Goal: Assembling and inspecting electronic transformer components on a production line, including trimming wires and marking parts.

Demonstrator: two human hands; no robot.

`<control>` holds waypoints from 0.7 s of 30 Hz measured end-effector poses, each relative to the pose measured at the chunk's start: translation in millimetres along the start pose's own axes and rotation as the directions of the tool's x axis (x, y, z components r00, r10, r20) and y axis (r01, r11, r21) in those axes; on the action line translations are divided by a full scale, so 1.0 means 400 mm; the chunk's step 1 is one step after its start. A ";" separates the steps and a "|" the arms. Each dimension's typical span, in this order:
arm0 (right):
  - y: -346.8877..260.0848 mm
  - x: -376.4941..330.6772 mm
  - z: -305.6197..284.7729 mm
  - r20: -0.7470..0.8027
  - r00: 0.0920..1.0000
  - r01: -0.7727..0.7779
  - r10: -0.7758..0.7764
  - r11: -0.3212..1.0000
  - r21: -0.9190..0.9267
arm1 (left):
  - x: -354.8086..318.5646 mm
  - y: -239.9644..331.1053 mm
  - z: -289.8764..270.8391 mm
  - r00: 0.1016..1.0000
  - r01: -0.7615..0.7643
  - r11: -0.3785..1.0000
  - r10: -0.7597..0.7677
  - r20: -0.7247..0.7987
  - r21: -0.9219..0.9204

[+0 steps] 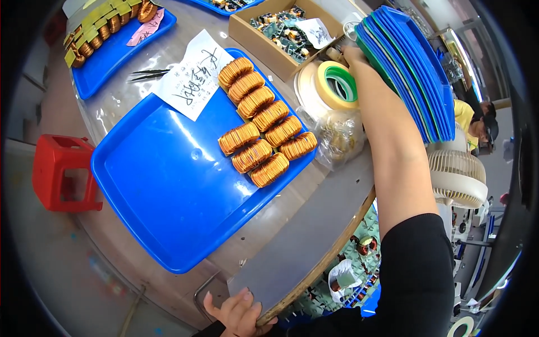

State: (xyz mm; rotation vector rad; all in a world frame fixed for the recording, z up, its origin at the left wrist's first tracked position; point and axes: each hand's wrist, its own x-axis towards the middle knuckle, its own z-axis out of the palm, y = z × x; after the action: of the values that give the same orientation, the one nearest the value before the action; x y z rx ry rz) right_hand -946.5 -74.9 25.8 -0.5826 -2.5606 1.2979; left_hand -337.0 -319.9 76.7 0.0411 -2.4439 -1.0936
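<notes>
My right hand [352, 57] reaches far across the table and grips the near edge of a tilted stack of blue trays [412, 67]. My left hand [240, 314] clasps the front edge of the grey tabletop [314, 224] at the bottom. Between them lies a large blue tray [168, 185] holding several copper-wound ring coils [264, 135] in two rows, and a white handwritten paper slip [193, 76]. Yellow and green tape rolls [334, 84] lie just below my right hand.
A clear plastic bag [339, 135] sits beside the coils. A cardboard box of circuit boards [281, 28] stands at the back. Another blue tray with coils [112, 33] and tweezers [149, 74] are at the left. A red stool [59, 174], a white fan [457, 177] and another person [477, 121] are nearby.
</notes>
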 end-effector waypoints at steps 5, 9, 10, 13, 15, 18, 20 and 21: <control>-0.047 -0.173 0.004 -0.151 0.950 0.210 -0.272 0.918 -0.336 | 0.005 0.013 0.006 0.997 0.076 0.997 -0.076 -0.030 0.017; -0.039 -0.244 -0.037 0.023 0.993 0.117 -0.119 0.899 -0.422 | 0.023 0.028 0.027 0.991 0.076 0.996 -0.072 -0.113 0.037; -0.034 -0.218 -0.086 0.155 0.988 0.075 0.007 0.853 -0.517 | 0.031 0.031 0.040 0.993 0.042 0.999 -0.040 -0.113 0.010; -0.205 -0.547 -0.156 0.178 0.965 -0.056 0.193 0.814 -0.578 | 0.016 0.025 0.023 0.983 0.009 0.994 0.011 -0.182 0.109; -0.214 -0.613 -0.189 0.125 0.985 -0.028 0.121 0.819 -0.574 | 0.009 0.020 0.027 0.981 -0.016 0.995 0.035 -0.190 0.099; -0.210 -0.664 -0.216 0.293 0.956 0.201 -0.029 0.791 -0.578 | 0.014 0.011 0.038 0.966 -0.060 0.989 0.092 -0.243 0.135; -0.183 -0.730 -0.227 0.388 0.921 0.277 -0.040 0.768 -0.578 | 0.025 0.006 0.058 0.954 -0.110 0.982 0.148 -0.260 0.155; -0.162 -0.753 -0.249 0.420 0.899 0.351 -0.120 0.772 -0.531 | 0.034 0.003 0.070 0.937 -0.119 0.975 0.172 -0.304 0.186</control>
State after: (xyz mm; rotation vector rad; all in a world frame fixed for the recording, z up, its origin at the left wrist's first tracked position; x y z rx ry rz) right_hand -656.2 -169.0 133.7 -0.0775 -3.2364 0.5180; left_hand -360.7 -302.1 66.6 0.0803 -2.1982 -0.7527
